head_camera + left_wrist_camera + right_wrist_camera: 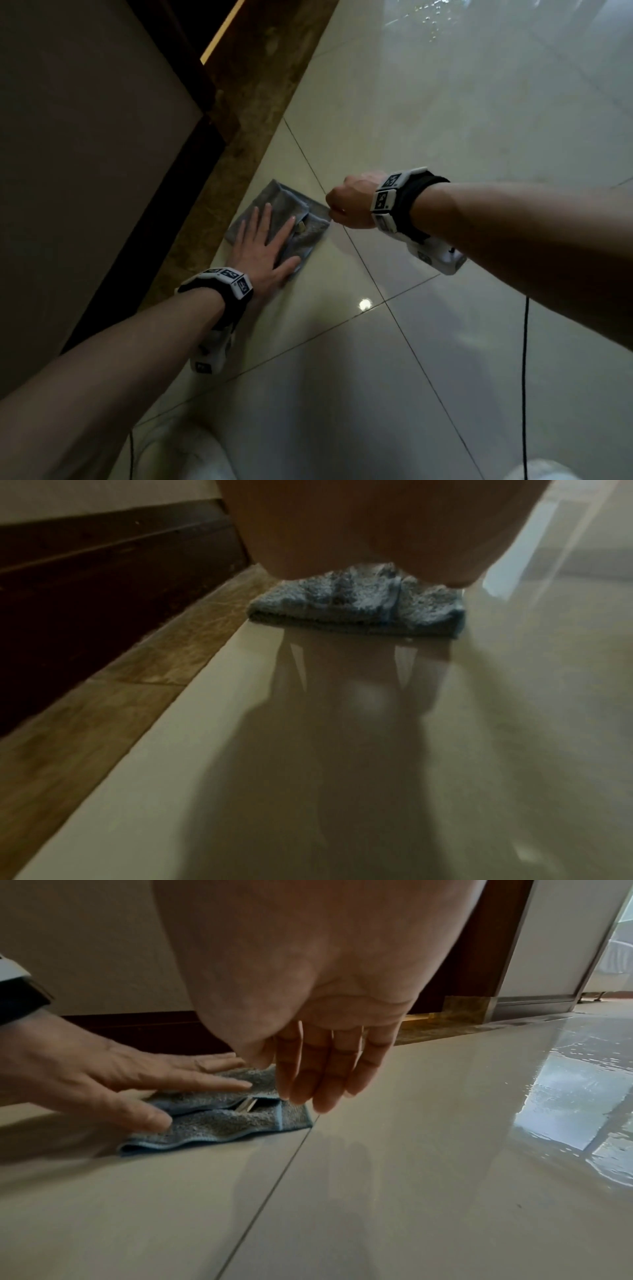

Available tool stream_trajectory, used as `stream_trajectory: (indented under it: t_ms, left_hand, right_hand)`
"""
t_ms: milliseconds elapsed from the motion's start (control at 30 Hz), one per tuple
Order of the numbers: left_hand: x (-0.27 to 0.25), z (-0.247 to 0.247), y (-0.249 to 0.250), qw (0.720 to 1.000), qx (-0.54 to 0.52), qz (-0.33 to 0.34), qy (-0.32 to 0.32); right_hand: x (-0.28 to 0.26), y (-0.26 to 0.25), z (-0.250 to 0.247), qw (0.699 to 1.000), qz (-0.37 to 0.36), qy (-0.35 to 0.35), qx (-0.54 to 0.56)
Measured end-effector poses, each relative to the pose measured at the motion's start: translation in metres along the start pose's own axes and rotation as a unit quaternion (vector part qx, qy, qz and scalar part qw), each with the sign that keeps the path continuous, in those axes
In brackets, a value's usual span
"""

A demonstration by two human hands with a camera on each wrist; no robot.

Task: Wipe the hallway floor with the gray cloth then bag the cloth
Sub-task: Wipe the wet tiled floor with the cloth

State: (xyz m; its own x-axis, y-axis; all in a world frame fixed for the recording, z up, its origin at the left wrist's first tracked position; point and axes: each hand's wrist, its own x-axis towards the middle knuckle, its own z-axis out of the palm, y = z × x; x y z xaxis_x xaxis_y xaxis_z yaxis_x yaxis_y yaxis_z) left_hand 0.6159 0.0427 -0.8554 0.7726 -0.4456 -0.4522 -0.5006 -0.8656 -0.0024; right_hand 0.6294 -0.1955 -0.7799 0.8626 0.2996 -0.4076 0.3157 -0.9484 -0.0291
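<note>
Here, folded fluffy gray cloth (291, 222) under flat left hand (263, 246); right hand (318, 1053) relaxed, fingers straight.

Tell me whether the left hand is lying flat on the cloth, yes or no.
Yes, the left hand lies flat with fingers spread on the folded cloth, pressing it to the floor.

The gray cloth (294, 226), folded into a rough rectangle with a small tag showing, lies flat on the glossy tiled floor (445, 325) beside its brown border strip.
</note>
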Motion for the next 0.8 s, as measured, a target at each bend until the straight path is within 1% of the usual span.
stream_trajectory:
  t_ms: [33, 100, 167, 233, 367, 467, 533, 600, 700, 800]
  left_hand:
    - [0.001, -0.001, -0.002, 1.000, -0.016, 0.000, 0.015]
    - [0.004, 0.001, -0.007, 0.999, -0.032, -0.020, 0.015]
    - [0.008, 0.010, -0.012, 1.000, -0.014, -0.024, 0.000]
    - [0.013, 0.022, -0.012, 1.000, 0.007, -0.016, 0.000]
    - [0.020, 0.027, -0.006, 1.000, -0.002, -0.014, 0.025]
    - [0.029, 0.021, 0.008, 1.000, -0.003, 0.003, 0.019]
    - [0.042, 0.015, 0.032, 1.000, 0.001, 0.021, 0.018]
    - [0.054, 0.009, 0.068, 0.998, 0.001, 0.055, 0.021]
    - [0.063, 0.003, 0.137, 0.988, 0.021, 0.152, 0.026]
    - [0.058, 0.002, 0.213, 0.966, 0.053, 0.253, 0.011]
  right_hand:
    - [-0.002, 0.005, 0.002, 1.000, 0.003, 0.000, -0.005]
    - [-0.006, 0.014, 0.006, 1.000, 0.016, -0.004, -0.014]
    - [-0.009, 0.023, 0.012, 0.999, 0.031, -0.006, -0.016]
    - [-0.013, 0.037, 0.019, 0.999, 0.052, -0.008, -0.005]
    - [-0.032, 0.089, 0.030, 0.990, 0.137, -0.005, 0.037]
    - [-0.055, 0.127, 0.039, 0.979, 0.198, -0.008, 0.051]
    - [-0.071, 0.145, 0.047, 0.973, 0.225, -0.019, 0.055]
    - [-0.087, 0.155, 0.055, 0.968, 0.245, -0.032, 0.054]
    - [-0.109, 0.162, 0.068, 0.964, 0.257, -0.036, 0.059]
    - [-0.131, 0.163, 0.079, 0.963, 0.257, -0.038, 0.068]
